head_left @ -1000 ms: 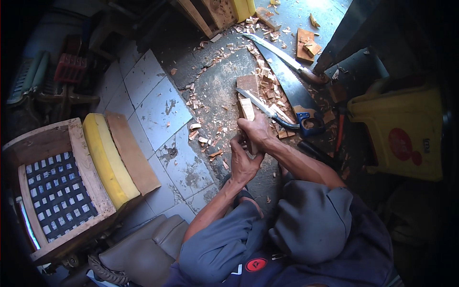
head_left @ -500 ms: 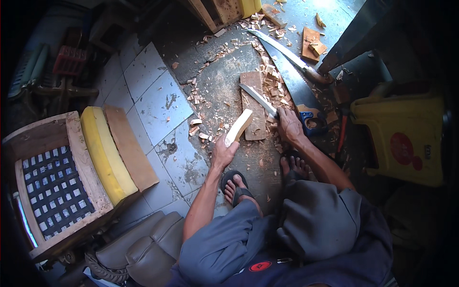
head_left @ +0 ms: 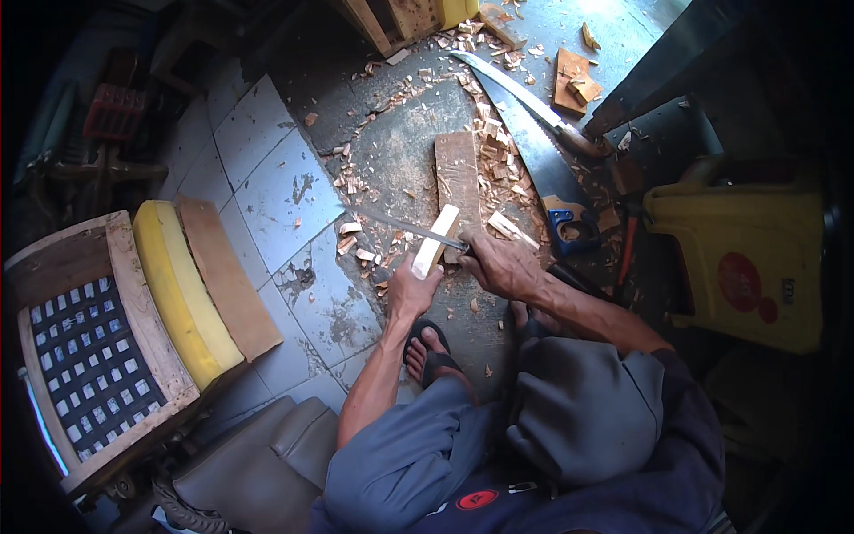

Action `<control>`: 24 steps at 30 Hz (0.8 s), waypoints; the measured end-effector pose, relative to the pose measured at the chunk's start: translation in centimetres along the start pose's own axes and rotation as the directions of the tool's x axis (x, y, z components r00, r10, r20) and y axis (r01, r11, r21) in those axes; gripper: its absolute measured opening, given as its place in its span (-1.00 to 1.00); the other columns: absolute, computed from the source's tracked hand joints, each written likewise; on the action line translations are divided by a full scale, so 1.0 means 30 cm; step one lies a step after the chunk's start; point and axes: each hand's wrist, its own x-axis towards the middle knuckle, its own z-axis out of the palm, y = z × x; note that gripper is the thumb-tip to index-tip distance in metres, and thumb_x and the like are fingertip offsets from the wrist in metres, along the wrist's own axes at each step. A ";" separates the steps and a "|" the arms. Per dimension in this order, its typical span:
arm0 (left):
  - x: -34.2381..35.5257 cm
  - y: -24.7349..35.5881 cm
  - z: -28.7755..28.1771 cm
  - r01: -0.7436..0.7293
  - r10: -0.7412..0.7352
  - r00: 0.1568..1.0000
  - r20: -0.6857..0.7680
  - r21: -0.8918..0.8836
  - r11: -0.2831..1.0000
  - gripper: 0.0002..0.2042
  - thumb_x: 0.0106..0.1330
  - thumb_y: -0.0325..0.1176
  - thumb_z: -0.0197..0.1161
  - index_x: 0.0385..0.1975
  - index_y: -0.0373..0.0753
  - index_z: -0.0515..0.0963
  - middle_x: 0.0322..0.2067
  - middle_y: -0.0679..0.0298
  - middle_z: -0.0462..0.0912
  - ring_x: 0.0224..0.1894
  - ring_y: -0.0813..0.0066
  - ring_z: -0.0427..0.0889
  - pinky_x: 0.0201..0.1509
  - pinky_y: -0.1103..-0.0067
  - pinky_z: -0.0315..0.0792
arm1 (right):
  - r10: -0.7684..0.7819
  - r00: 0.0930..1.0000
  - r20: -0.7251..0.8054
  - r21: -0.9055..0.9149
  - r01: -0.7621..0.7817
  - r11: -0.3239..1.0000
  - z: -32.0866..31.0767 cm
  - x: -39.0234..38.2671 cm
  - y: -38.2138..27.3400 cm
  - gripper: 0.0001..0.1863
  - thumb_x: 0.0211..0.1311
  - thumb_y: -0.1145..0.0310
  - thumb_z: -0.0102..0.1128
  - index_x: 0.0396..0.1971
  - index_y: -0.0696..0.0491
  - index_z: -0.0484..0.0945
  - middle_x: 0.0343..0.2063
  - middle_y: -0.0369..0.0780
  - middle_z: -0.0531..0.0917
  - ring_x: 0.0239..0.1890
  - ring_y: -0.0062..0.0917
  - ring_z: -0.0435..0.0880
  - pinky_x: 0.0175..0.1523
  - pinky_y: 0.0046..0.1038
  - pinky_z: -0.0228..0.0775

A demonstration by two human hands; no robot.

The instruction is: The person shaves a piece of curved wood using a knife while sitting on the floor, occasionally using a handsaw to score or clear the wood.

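Observation:
My left hand [head_left: 414,289] is closed around the lower end of a short, slightly curved piece of pale wood [head_left: 438,240], which tilts up and away from me. My right hand [head_left: 505,265] grips the handle of a long-bladed knife [head_left: 398,224]. Its thin blade points left and crosses the pale wood just above my left hand; whether the edge touches the wood I cannot tell. Beyond both hands a brown wooden board [head_left: 458,173] lies flat on the floor. A loose pale wood offcut [head_left: 513,229] lies just beyond my right hand.
Wood chips [head_left: 498,165] litter the floor. Right of them lie a handsaw [head_left: 534,147] with a blue handle, a curved pruning saw [head_left: 507,84] and a red-handled tool [head_left: 630,249]. A yellow plastic container [head_left: 738,258] stands right; a wooden frame with woven straps [head_left: 116,267] stands left.
My right hand has moved left and nearer, swinging the knife from beside the board to across the pale wood. My left hand keeps its hold almost in place.

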 end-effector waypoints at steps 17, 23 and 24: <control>0.035 -0.019 0.007 0.016 -0.014 0.999 0.039 -0.036 0.999 -0.52 0.11 -0.10 0.47 -0.07 -0.30 0.62 -0.25 -0.11 0.75 -0.16 -0.04 0.77 -0.09 0.26 0.62 | 0.078 0.991 0.108 -0.126 -0.064 0.990 0.078 0.041 0.044 -0.63 0.47 0.06 0.10 -0.30 0.10 0.39 -0.55 0.02 0.65 -0.55 -0.01 0.66 -0.49 -0.03 0.43; 0.048 0.044 -0.019 0.073 -0.072 0.996 0.057 -0.007 0.997 -0.54 0.15 -0.09 0.42 -0.06 -0.28 0.60 -0.24 -0.10 0.75 -0.16 -0.08 0.76 -0.07 0.24 0.62 | 0.036 0.996 0.081 -0.095 -0.028 0.995 -0.011 0.059 0.049 -0.67 0.45 0.12 0.14 -0.26 0.12 0.40 -0.51 0.04 0.66 -0.51 0.04 0.67 -0.43 -0.01 0.46; 0.031 0.044 -0.022 0.091 -0.088 0.993 0.078 -0.032 0.995 -0.55 0.15 -0.10 0.42 -0.07 -0.28 0.60 -0.24 -0.11 0.75 -0.16 -0.09 0.76 -0.07 0.24 0.62 | 0.119 0.986 0.116 -0.130 -0.104 0.986 0.014 0.032 0.067 -0.66 0.44 0.12 0.15 -0.27 0.12 0.40 -0.51 0.03 0.66 -0.51 0.03 0.67 -0.43 -0.01 0.47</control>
